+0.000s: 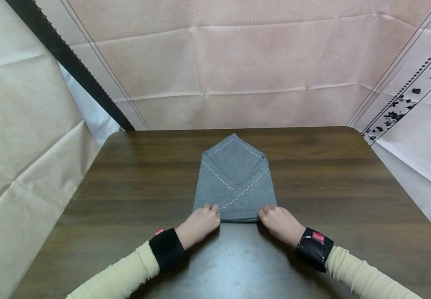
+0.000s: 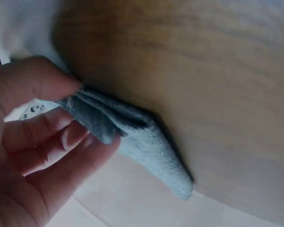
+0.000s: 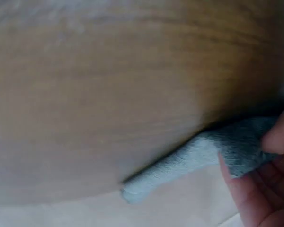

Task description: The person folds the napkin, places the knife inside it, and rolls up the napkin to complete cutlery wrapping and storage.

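In the head view a folded grey cloth with white wavy stitching lies on the table, its pointed end away from me and its straight, layered edge towards me. My left hand pinches the near left corner. At the near right corner, my right hand pinches the same edge. The left wrist view shows the layers of the cloth between thumb and fingers. In the right wrist view the other corner of the cloth is held between thumb and fingertips.
The brown wooden table has rounded far corners. Behind it hangs a pale pink creased sheet. Cream sheeting drapes on the left, and a white sheet with a black floral band on the right.
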`<state>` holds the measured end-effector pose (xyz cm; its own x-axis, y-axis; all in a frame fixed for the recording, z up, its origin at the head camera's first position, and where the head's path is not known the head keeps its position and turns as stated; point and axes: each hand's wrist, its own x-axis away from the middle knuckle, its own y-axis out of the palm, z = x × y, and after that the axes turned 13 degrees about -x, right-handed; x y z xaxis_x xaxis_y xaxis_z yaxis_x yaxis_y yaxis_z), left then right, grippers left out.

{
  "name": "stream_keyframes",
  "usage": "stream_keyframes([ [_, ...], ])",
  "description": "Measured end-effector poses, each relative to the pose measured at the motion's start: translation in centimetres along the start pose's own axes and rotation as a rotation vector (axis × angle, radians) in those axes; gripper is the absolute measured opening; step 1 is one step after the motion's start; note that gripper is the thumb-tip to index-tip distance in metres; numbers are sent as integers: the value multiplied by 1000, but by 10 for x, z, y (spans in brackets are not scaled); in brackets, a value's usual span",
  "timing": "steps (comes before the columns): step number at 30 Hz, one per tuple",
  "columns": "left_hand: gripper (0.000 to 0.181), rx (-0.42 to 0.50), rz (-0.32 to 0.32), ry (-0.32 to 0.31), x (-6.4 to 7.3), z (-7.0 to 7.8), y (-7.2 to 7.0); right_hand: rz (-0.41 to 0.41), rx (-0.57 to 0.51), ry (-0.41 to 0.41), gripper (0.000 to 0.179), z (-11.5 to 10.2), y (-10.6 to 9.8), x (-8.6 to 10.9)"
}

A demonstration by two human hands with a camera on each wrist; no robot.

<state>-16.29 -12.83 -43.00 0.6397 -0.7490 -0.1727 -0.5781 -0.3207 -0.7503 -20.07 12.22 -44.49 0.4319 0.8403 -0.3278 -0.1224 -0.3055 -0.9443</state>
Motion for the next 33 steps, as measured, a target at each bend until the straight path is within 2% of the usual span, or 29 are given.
stream_keyframes([
  [4, 10, 48, 35, -62, 0, -1, 2, -12, -189, 97, 18, 12, -3, -3],
  [8, 16, -15, 65, -72, 0, -1, 3, -62, -338, 186, 19, 21, -9, -6],
  [12, 22, -110, 78, -56, -2, -1, 4, -85, -411, 205, 17, 27, -11, -9],
  [16, 21, -122, 100, -62, -5, -3, 8, -98, -475, 225, 19, 33, -12, -8],
  [18, 18, -63, 83, -76, -6, -5, 11, -105, -518, 247, 21, 34, -12, -7],
  [21, 12, 94, 26, -98, -8, -11, 13, -96, -519, 265, 18, 32, -11, -5],
  [24, 9, 282, -61, -95, -10, -20, 15, -72, -436, 257, 13, 27, -9, -4],
  [26, 9, 375, -109, -91, -11, -25, 16, -52, -377, 233, 12, 24, -8, -5],
  [30, 12, 498, -200, -83, -16, -35, 21, -17, -304, 178, 16, 22, -7, -5],
  [33, 15, 571, -264, -80, -18, -40, 22, 4, -343, 169, 17, 22, -7, -6],
])
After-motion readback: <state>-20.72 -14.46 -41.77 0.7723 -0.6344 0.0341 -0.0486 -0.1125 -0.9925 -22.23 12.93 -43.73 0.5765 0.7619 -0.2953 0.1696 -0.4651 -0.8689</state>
